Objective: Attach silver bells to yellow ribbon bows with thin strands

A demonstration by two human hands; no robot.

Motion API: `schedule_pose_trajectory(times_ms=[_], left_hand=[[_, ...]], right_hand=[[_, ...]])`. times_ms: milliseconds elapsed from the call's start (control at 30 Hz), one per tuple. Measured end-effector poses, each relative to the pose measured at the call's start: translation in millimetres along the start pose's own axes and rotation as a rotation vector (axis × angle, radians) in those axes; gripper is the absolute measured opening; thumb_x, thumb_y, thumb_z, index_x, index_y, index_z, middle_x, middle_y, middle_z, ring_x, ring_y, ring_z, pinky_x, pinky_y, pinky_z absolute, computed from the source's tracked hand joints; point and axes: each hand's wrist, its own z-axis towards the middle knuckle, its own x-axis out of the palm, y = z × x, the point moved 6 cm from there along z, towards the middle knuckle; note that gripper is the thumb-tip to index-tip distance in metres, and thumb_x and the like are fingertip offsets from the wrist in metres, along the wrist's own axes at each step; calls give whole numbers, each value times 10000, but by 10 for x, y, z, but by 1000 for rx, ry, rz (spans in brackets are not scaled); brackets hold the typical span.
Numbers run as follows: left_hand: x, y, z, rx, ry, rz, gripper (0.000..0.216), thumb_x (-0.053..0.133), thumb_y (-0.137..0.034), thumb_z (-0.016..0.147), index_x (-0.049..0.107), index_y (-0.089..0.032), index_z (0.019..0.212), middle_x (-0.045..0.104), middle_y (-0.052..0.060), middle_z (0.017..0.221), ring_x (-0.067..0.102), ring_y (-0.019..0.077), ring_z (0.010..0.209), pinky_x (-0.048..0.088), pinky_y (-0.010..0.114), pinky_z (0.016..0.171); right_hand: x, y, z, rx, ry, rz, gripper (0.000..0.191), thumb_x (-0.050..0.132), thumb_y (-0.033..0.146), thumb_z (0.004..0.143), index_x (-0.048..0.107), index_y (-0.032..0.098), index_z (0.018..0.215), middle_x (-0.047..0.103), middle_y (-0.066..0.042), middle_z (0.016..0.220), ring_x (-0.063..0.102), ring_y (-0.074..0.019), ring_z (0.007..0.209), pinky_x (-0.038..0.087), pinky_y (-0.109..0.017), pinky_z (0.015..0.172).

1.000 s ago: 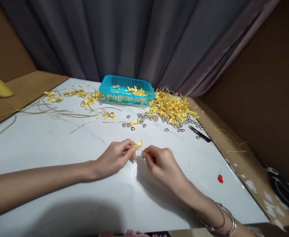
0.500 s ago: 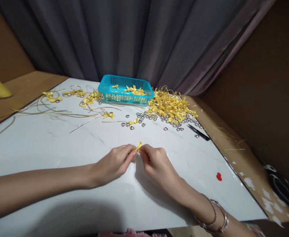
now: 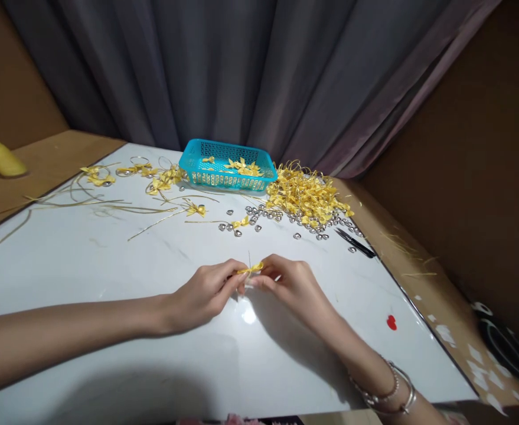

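A small yellow ribbon bow [image 3: 254, 268] is held above the white tabletop, between my two hands. The thumb and fingers of my left hand [image 3: 212, 290] pinch its left end. At its right end, the curled fingers of my right hand [image 3: 301, 289] grip the bow, with the thumb lower down beside it. A thin cord stands up from the bow's middle. Beyond my hands lies a loose yellow bow [image 3: 240, 221] among silvery ring-like pieces [image 3: 238, 234]. Another bow [image 3: 196, 209] with long gold cord tails rests to its left.
A blue plastic basket [image 3: 228, 183] holding yellow bows stands at the back. Right of it is a heap of yellow bows [image 3: 307, 192]. Black-handled snips [image 3: 356, 243] lie near the right edge, with a red heart [image 3: 391, 322] nearer me. A yellow bottle [image 3: 0, 154] is far left.
The bow has turned from upright to nearly level. My right hand's fingers have spread a little and shifted on it, and a thin cord end now shows above the bow.
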Motion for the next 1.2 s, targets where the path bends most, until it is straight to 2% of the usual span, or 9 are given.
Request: schedule_pose_trajectory(times_ms=[100,200,300,367,500,733,833,967,1200], left_hand=[[8,0,16,-7,29,-21,194,382,-179,929,569,-140,896,631,-6,660,522,82,523,426,205,524],[32,-32,29,24,92,-61,190,390,-175,931,576,-140,927,643,-5,669,510,76,507,421,201,515],[39,-79,24,66,133,-85,197,389,-167,930,580,-148,890,650,3,695,517,74,520,431,201,530],[42,-95,14,81,156,-88,204,382,-160,929,580,-152,884,651,6,709,519,76,525,438,205,537],[40,-115,-20,126,162,-38,191,372,-135,924,562,-151,914,643,13,700,526,90,538,454,221,550],[172,-454,-210,497,354,88,223,392,-78,882,569,-122,1010,658,99,703,574,172,604,483,282,516],[103,-508,-182,472,275,94,229,434,-80,884,601,-146,1027,686,100,752,600,179,657,505,306,572],[-3,-472,-125,410,144,14,211,479,-87,882,631,-148,1015,694,89,788,605,169,722,519,323,671],[38,-358,-129,293,194,-81,195,469,-106,900,655,-127,952,682,82,755,576,150,692,494,290,653]], right_hand=[[-70,-46,72,36,91,181,354,647,515,739,545,176,727,592,-23,717,540,-142,675,394,-254,602],[19,-66,124,54,233,347,463,503,613,811,503,175,659,506,6,610,451,-107,569,347,-256,563],[219,-48,115,109,402,553,438,538,548,820,481,172,603,443,37,495,387,-84,471,301,-255,512],[299,-36,102,150,415,662,394,583,466,808,474,169,573,422,48,461,377,-78,446,290,-247,492],[305,-74,114,161,292,658,367,587,408,809,496,156,558,417,52,461,327,-65,423,217,-232,439],[-187,-368,289,64,-236,571,388,622,435,784,499,163,537,386,59,439,313,-71,429,226,-230,447],[-458,-507,330,74,-390,627,336,659,399,738,515,162,548,429,43,465,348,-76,450,264,-221,455],[-682,-641,362,96,-458,667,322,664,391,704,494,169,545,442,34,474,366,-78,451,272,-216,441],[-935,-867,364,124,-604,686,293,655,338,692,491,168,518,431,37,451,350,-67,412,282,-214,402]])
